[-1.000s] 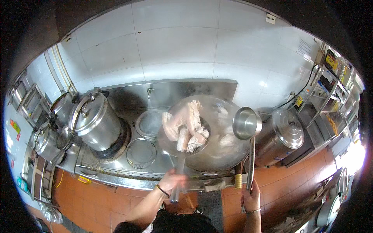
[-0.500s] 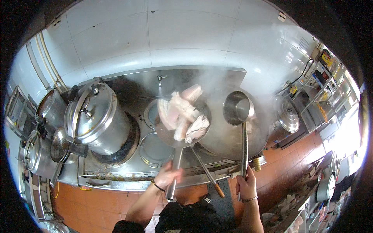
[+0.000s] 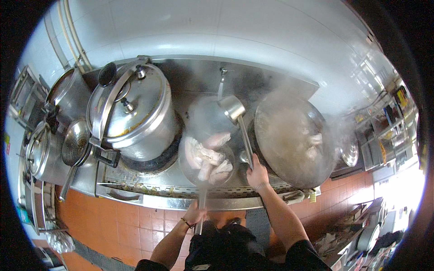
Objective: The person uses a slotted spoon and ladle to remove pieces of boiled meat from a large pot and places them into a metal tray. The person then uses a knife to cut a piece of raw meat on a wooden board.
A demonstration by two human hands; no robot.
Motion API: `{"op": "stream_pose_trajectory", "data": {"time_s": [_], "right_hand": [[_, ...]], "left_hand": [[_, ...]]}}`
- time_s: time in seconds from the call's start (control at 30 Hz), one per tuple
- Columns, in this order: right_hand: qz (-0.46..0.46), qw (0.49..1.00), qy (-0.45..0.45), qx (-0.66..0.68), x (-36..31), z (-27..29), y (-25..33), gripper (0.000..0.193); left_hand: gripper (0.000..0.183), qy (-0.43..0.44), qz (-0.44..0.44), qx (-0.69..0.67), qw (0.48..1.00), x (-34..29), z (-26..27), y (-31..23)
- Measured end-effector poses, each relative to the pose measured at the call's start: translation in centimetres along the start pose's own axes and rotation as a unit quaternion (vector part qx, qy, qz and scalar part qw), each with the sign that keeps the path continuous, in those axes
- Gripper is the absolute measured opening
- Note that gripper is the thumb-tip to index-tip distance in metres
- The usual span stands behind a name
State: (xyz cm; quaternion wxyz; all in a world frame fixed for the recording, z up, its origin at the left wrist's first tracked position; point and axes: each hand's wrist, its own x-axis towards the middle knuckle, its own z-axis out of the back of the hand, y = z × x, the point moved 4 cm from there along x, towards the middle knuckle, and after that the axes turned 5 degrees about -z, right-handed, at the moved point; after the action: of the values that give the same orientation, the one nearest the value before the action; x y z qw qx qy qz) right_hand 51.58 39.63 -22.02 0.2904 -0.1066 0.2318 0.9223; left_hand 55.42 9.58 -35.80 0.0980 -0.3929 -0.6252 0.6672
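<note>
Scoop (image 3: 193, 173) in left hand (image 3: 194, 215) bears meat (image 3: 209, 157); right hand (image 3: 257, 174), ladle (image 3: 234, 108).

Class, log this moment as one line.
left hand: holds scoop of meat | right hand: holds ladle by tap | wok: steaming

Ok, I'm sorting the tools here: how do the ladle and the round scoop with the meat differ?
The ladle has a small, deep bowl; the scoop has a wide, shallow one. The right hand grips the ladle, the left hand the scoop. The ladle's bowl is up by the tap, while the scoop, lower in view, bears pale meat chunks. Both have long metal handles.
</note>
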Motion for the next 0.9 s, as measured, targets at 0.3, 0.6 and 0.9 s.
{"op": "stream_pose_trajectory", "data": {"time_s": [0.3,0.6,0.9], "right_hand": [[-0.112,0.949,0.165,0.244,14.0,-9.6,3.3,0.034],[-0.152,0.5,0.418,0.743,7.1,-4.6,-2.3,0.016],[-0.095,0.844,0.269,0.455,-1.7,6.4,-3.5,0.02]], "left_hand": [[0.053,-0.016,0.076,0.05,0.996,-2.2,2.8,2.1],[0.064,-0.321,-0.124,0.423,0.838,6.6,4.1,-6.0],[0.087,-0.23,0.001,0.603,0.764,24.6,3.3,-9.9]]}}
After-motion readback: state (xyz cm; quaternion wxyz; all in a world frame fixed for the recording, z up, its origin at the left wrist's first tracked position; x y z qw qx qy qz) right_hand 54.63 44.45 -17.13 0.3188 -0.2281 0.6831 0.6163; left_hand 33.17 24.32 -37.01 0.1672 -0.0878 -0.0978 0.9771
